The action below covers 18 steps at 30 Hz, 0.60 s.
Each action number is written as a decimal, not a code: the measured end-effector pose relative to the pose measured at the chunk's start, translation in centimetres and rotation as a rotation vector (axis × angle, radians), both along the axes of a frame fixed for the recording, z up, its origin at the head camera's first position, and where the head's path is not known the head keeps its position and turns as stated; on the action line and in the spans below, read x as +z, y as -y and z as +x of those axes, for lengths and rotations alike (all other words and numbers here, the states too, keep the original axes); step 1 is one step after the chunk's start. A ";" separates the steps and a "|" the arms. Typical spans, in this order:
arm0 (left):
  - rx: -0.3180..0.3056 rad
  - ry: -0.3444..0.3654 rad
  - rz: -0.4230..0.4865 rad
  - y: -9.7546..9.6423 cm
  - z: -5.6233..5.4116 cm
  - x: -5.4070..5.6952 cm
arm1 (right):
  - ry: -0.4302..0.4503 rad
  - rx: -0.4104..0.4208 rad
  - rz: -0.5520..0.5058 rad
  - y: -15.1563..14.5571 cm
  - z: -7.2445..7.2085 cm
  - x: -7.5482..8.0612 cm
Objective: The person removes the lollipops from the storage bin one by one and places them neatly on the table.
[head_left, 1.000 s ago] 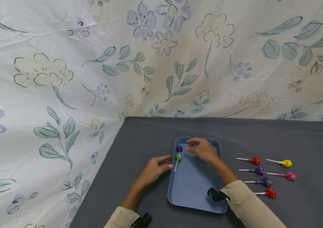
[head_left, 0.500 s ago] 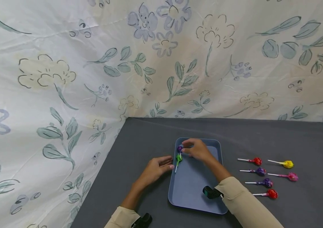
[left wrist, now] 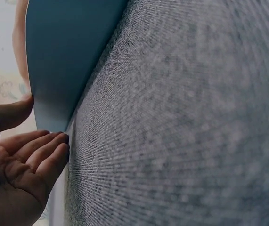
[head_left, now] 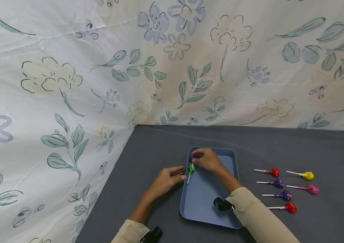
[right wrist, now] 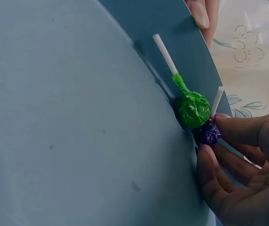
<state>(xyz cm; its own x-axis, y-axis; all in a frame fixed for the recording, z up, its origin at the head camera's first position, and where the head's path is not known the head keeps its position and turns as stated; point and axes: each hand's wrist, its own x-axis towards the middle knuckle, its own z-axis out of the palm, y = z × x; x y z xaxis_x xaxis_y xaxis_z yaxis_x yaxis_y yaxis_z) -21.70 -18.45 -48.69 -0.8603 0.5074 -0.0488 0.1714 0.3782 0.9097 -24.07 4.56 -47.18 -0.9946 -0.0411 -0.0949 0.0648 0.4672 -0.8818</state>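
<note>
A purple lollipop (right wrist: 208, 133) and a green lollipop (right wrist: 195, 109) lie in the blue tray (head_left: 211, 199), close to its left wall. The fingers and thumb of my right hand (head_left: 209, 160) pinch the purple lollipop's head, which they partly hide in the head view. The green lollipop sits right beside it, its white stick pointing toward the near end. At the tray's left rim rests my left hand (head_left: 164, 181). Its fingers are straight, and the left wrist view shows the thumb on top of the rim and the fingertips against the outer wall.
Right of the tray, on the dark grey cloth (head_left: 156, 148), lie several lollipops: red (head_left: 275, 172), yellow (head_left: 308, 175), pink (head_left: 313, 189), purple (head_left: 286, 195) and another red one low down. A floral curtain (head_left: 190, 67) hangs behind and to the left.
My right hand has moved left over the tray and closed its fingers on the purple lollipop. The left hand has stayed at the rim.
</note>
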 end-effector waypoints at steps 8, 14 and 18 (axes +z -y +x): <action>0.006 0.001 0.006 -0.1 -0.1 0.1 | 0.012 -0.029 0.004 0.3 -0.3 -0.3; 0.013 -0.005 0.004 -0.2 -0.1 0.0 | 0.002 -0.044 0.012 0.3 -0.4 -0.4; 0.018 -0.004 0.003 -0.3 -0.2 0.0 | 0.005 -0.045 0.035 0.2 -0.3 -0.2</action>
<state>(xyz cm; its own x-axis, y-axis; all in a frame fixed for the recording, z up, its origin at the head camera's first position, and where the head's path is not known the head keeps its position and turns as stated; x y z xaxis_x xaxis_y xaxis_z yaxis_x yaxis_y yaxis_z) -21.88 -18.20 -48.69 -0.8697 0.4917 -0.0439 0.1681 0.3786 0.9101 -24.39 4.34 -47.36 -0.9949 0.0067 -0.1008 0.0910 0.4947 -0.8643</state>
